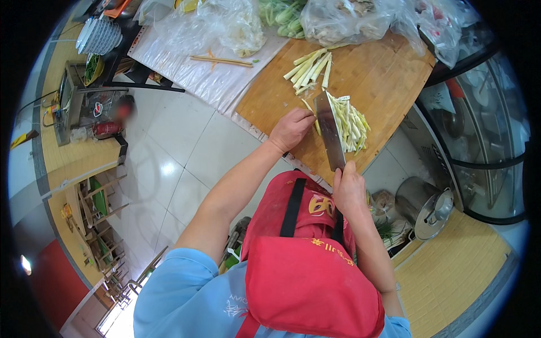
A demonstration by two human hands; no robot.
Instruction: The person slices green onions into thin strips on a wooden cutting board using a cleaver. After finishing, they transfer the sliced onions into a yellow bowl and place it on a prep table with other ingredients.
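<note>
My right hand (350,186) is closed round the handle of a broad cleaver (330,131), whose blade lies along the left side of a heap of cut pale green stalk pieces (351,124). Left of the blade, my left hand (294,127) rests at the wooden cutting board (270,93), its fingertips pinched by a thin stalk strip (312,110); whether they grip it is unclear. Farther up the board lies a loose bunch of longer peeled stalks (310,69).
Clear plastic bags of food (346,23) crowd the board's far edge, beside green vegetables (283,17). Wooden chopsticks (222,61) lie on the plastic-covered table (186,76). Stacked bowls (99,37) stand far left; a lidded metal pot (418,203) and glass display case (486,139) are at right.
</note>
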